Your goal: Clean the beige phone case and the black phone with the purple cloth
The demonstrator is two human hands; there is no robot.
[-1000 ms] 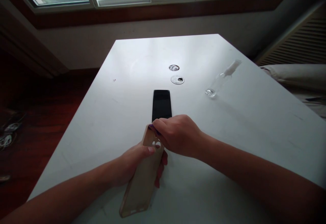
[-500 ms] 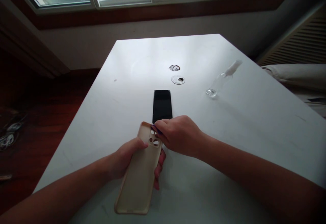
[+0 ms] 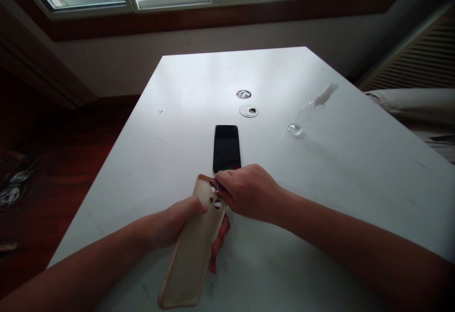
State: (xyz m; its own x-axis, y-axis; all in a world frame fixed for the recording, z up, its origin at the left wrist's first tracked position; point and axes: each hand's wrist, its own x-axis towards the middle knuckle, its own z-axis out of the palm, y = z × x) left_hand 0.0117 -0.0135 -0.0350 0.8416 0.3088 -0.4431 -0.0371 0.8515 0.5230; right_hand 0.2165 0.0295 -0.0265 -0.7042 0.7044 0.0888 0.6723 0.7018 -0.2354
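My left hand [image 3: 177,219] is closed round a beige phone case [image 3: 190,255], its thumb on the inside and its fingers wrapped behind to the right edge. The case is tilted, its hollow side facing up and its camera holes at the far end. At the case's top right corner, my right hand [image 3: 252,190] pinches a small purple cloth [image 3: 218,185] against the rim; most of the cloth is hidden by the fingers. Just beyond lies a black smartphone [image 3: 226,147], screen up on the white table [image 3: 142,160], apart from the case.
A clear bottle [image 3: 305,115] with a whitish top lies on its side at the right. Two round cable-hole fittings, a farther one [image 3: 243,94] and a nearer one [image 3: 248,111], sit in the tabletop. Cables [image 3: 14,186] lie on the wooden floor at left.
The phone case has shifted slightly down towards me, with my left fingers behind it. My right hand has moved a little down with the cloth at the same corner.
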